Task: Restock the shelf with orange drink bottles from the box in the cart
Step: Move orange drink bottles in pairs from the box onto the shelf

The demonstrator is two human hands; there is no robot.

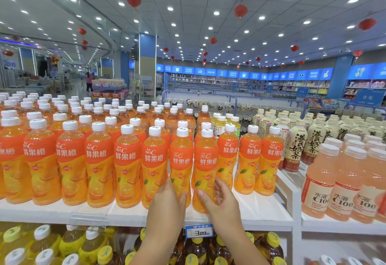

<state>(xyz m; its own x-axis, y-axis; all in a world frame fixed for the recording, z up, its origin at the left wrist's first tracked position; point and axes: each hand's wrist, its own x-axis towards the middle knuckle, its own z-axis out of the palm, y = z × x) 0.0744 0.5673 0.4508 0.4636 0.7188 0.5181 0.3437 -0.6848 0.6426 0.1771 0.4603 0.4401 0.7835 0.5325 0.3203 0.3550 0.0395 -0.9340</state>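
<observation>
Many orange drink bottles with white caps stand in rows on the white top shelf (94, 212). My left hand (167, 200) is wrapped around the lower part of one orange bottle (181, 160) at the shelf's front. Beside it, my right hand (219, 200) grips the base of a second orange bottle (206, 160). Both bottles stand upright, side by side, in a gap of the front row. The box and the cart are out of view.
Milk tea bottles (296, 149) and pink C100 bottles (319, 183) fill the shelf to the right. Yellow-capped bottles (46, 241) sit on the shelf below, behind a blue price tag (199, 231). Store aisles and a distant person (89, 81) lie beyond.
</observation>
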